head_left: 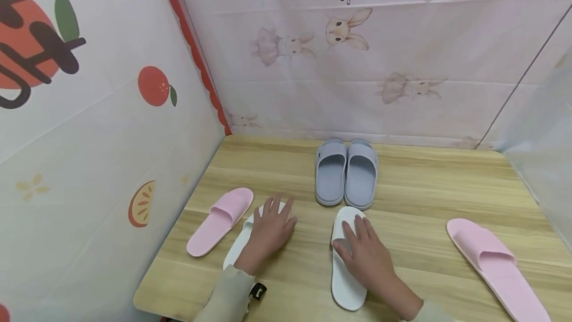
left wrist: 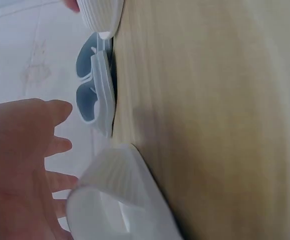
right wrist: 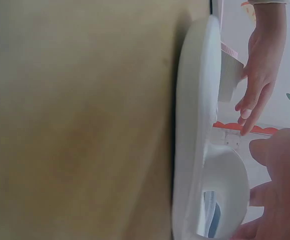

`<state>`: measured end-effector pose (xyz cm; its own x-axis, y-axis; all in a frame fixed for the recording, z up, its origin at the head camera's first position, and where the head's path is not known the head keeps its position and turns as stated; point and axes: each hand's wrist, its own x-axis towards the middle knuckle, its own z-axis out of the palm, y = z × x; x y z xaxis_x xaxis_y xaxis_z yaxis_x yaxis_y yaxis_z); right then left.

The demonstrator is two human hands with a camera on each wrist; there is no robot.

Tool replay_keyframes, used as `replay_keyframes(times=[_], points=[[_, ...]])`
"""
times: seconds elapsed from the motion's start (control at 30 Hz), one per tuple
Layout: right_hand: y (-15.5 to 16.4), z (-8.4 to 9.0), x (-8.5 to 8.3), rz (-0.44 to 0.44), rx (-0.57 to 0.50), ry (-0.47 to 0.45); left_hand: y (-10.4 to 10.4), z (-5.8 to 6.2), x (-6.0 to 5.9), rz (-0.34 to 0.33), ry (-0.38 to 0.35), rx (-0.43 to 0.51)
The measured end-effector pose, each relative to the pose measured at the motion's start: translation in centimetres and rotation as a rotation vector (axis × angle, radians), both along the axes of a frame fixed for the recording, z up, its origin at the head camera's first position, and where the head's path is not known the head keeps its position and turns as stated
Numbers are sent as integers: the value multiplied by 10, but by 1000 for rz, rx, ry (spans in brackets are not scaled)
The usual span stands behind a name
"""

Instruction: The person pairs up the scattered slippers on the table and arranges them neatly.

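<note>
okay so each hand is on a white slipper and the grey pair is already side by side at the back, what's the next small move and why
Probably slide the two white slippers together. The left hand rests on the left white slipper, which lies slanted; the right hand rests on the right white slipper, which points straight back. They lie apart, while the grey pair sits side by side, touching. Turning the slanted one parallel would match that.

White slippers [head_left: 346, 262], pink slippers [head_left: 491, 262], seemingly grey-blue slippers [head_left: 346, 173].

left hand [left wrist: 20, 165] over white slipper [left wrist: 117, 200], grey slippers [left wrist: 97, 92]
</note>
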<state>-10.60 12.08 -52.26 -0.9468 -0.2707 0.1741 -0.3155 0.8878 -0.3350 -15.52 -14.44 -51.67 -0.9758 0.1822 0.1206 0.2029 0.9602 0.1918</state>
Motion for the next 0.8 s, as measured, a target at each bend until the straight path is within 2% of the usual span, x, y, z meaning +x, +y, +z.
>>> replay_keyframes(times=[0.13, 0.33, 0.5, 0.63, 0.8], points=[[-1, -4, 5, -8, -14, 16, -5, -2, 10, 19, 10, 0], [-2, -2, 7, -20, -18, -15, -14, -10, 22, 41, 104, -65], [-3, 0, 8, -19, -11, -38, -24, -12, 31, 84, 161, -40], [-2, 1, 9, -24, -22, -52, -29, -12, 36, 102, 160, 12], [-1, 0, 10, -33, -42, -74, -28, -11, 39, 109, 105, 32]])
